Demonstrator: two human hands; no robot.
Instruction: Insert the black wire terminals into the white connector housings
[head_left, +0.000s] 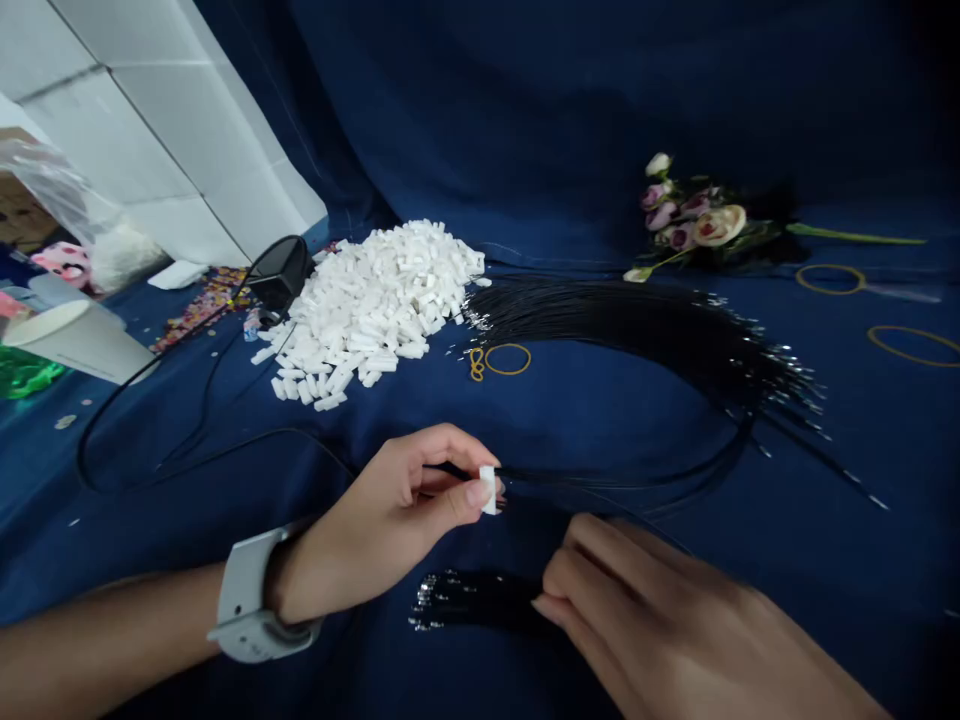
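My left hand (405, 500), with a grey watch on the wrist, pinches a small white connector housing (489, 490) between thumb and fingers. Thin black wires (600, 480) run rightward from the housing and curve up near the larger bundle. My right hand (637, 610) is closed, its thumb and fingers pressed together, and whatever they grip is hidden. Just left of it, partly under the fingers, lies a smaller bundle of black wires (487, 600) with shiny metal terminals at the left end. Behind both hands is a big heap of white connector housings (382, 300).
A thick bundle of black wires (637, 315) lies beyond my hands. Around it are rubber bands (508, 346) and artificial flowers (697, 220). At left stand a paper cup (82, 340) and a black box-shaped device (279, 275), with a looping black cable (97, 480). Blue cloth covers the surface.
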